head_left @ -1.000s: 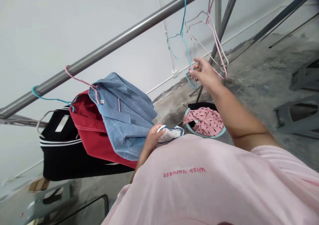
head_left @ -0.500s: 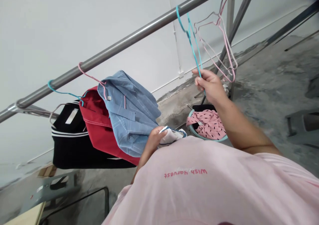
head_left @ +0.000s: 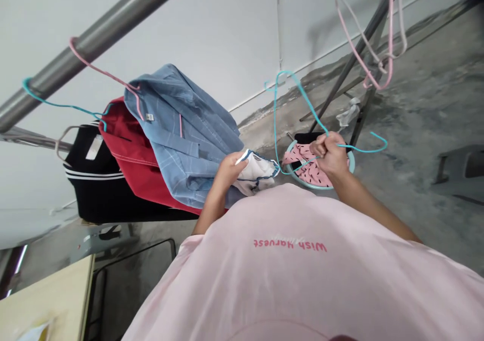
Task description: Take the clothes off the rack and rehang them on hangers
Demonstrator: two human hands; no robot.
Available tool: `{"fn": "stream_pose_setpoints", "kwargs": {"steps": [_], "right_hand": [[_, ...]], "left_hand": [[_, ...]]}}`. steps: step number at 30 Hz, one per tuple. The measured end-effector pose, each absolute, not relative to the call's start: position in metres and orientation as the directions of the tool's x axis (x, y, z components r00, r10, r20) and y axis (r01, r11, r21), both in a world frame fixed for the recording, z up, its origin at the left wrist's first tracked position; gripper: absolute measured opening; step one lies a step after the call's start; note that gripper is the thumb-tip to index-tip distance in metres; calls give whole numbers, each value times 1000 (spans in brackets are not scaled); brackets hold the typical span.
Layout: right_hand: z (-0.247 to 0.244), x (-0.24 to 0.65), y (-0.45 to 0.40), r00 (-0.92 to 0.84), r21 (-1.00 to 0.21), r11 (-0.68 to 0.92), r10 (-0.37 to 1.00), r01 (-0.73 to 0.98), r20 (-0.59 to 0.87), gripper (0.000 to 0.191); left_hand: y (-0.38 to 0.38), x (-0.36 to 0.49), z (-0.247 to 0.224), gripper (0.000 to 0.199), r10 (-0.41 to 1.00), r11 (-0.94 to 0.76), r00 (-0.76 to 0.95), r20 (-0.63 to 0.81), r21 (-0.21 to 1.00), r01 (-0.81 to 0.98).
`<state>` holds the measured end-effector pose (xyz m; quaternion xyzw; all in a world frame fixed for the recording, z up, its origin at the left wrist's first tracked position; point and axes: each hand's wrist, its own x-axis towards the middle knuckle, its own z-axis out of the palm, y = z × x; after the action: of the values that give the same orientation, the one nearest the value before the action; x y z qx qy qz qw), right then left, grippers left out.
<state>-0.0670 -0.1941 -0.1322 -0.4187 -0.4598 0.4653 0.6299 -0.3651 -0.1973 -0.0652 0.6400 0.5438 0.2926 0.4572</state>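
Note:
My right hand (head_left: 331, 152) is closed around a light-blue hanger (head_left: 302, 93), gripping it near its neck. The hook points off to the right and the triangular frame reaches left. In my left hand (head_left: 229, 169) is a white garment with dark blue trim (head_left: 254, 167), pinched between thumb and fingers close to my chest. One lower corner of the hanger meets or overlaps the garment's trimmed edge; whether it is inside the opening I cannot tell. Left of my left hand hangs a blue shirt (head_left: 177, 129) on a pink hanger (head_left: 102, 69).
A metal rail (head_left: 109, 23) crosses the upper left. A red garment (head_left: 128, 154) and a black garment (head_left: 102, 190) hang there. Pink and grey hangers (head_left: 389, 54) dangle upper right. Below my right hand, a basin (head_left: 351, 162) holds pink patterned cloth (head_left: 317, 176). A table (head_left: 53, 290) stands lower left.
My right hand has taken the light-blue hanger off the rail, lowered it and turned it sideways toward the white garment. My left hand still grips the garment, now held slightly higher in view.

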Motion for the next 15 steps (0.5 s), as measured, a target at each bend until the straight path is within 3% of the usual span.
{"fn": "stream_pose_setpoints", "kwargs": {"steps": [8, 11, 15], "right_hand": [[-105, -77, -205, 147, -914, 346, 936, -212, 320, 80], [-109, -88, -196, 5, -910, 370, 927, -185, 376, 81], [-109, -81, -189, -188, -924, 377, 905, -65, 382, 73]], "left_hand": [[-205, -354, -30, 30, 960, -42, 274, -47, 949, 312], [-215, -356, -17, 30, 968, -67, 252, -7, 956, 287], [-219, -369, -15, 33, 991, -129, 64, 115, 949, 287]]}}
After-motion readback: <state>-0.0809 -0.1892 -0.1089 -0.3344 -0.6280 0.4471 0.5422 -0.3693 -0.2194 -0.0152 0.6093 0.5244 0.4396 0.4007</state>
